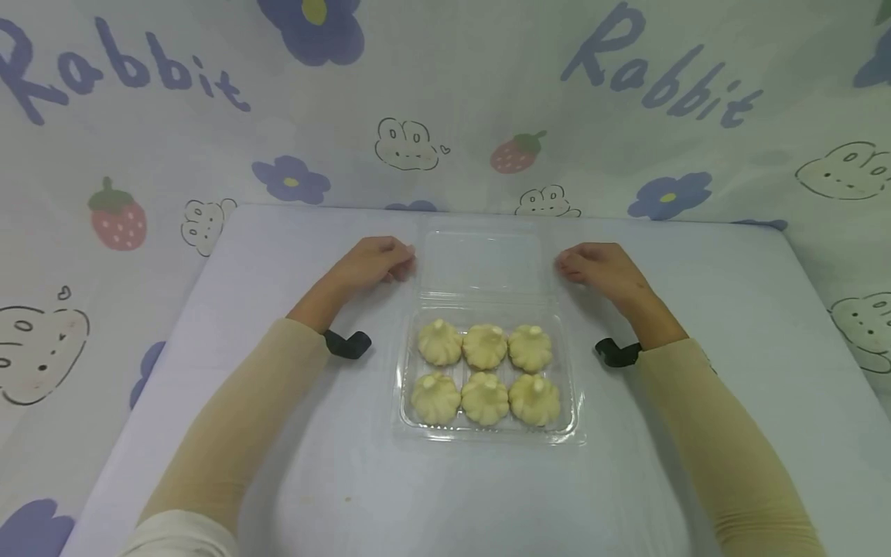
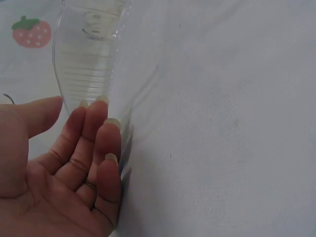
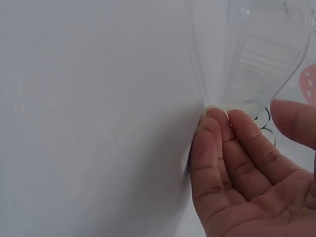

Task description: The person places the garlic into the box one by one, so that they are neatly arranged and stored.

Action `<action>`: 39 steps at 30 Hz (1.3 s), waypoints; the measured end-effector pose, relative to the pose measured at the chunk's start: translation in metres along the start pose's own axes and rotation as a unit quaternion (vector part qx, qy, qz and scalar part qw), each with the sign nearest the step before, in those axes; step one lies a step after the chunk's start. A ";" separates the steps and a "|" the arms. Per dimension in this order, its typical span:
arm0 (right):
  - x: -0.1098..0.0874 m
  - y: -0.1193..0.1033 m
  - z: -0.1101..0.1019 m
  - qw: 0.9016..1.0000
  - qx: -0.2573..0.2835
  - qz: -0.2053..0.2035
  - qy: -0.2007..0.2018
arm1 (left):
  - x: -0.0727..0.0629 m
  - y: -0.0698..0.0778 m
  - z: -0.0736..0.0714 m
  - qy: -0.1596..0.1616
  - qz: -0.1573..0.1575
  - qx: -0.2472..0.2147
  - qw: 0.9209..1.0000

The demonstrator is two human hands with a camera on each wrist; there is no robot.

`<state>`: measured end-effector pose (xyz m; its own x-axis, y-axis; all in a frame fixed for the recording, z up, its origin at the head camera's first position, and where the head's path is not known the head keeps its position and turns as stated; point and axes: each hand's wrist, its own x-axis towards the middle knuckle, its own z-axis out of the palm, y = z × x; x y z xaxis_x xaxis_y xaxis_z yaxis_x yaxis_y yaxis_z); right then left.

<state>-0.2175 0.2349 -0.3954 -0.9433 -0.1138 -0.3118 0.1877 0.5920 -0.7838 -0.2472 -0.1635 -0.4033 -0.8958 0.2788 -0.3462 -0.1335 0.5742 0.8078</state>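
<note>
A clear plastic clamshell box sits on the table with several pale yellow pleated buns in two rows in its base. Its hinged lid is folded back on the far side. My left hand is at the lid's left edge, fingers loosely bent and thumb apart in the left wrist view, fingertips by the plastic wall. On the other side, my right hand is at the lid's right edge, its fingertips close to the plastic. Whether either hand touches the lid, I cannot tell.
A white cloth covers the table. Behind it hangs a curtain printed with rabbits, flowers and strawberries. Black curved mounts stick out at the left wrist and the right wrist.
</note>
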 end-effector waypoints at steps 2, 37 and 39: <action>0.000 -0.001 0.001 1.000 -0.001 0.003 -0.002 | 0.000 0.000 0.000 0.001 0.000 0.005 1.000; -0.002 -0.003 0.007 0.999 0.034 -0.028 0.031 | 0.002 -0.004 0.002 0.028 0.039 -0.018 0.999; -0.004 -0.005 0.006 0.998 0.038 -0.036 0.035 | 0.001 -0.001 0.002 0.033 0.044 -0.022 0.998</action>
<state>-0.2128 0.2280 -0.3935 -0.9713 -0.0968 -0.2172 0.1365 0.5211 -0.8425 -0.2468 -0.1625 -0.4055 -0.9305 0.2743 -0.2427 -0.0706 0.5159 0.8538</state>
